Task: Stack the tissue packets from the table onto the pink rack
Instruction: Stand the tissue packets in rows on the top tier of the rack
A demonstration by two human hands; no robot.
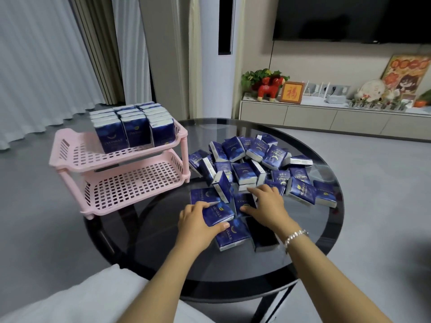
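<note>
A pink two-tier rack (pixel 70 157) stands at the left edge of the round dark glass table (pixel 245 264). Its top tier holds three rows of upright blue tissue packets (pixel 134 125); its lower tier (pixel 133 185) holds nothing. A loose heap of the same blue packets (pixel 258 164) covers the table's middle and right. My left hand (pixel 194 226) grips one blue packet (pixel 218 214) between thumb and fingers near the front of the heap. My right hand (pixel 268 205) closes on another packet (pixel 245 202) lying beside it. Further packets lie in front of both hands.
A white cushion or cloth (pixel 77 299) lies at the bottom left below the table. Behind the table stand a low cabinet (pixel 326 117) with ornaments, a white tower unit (pixel 212 54) and curtains (pixel 58 50). A wall-mounted screen (pixel 349 17) hangs at the top right.
</note>
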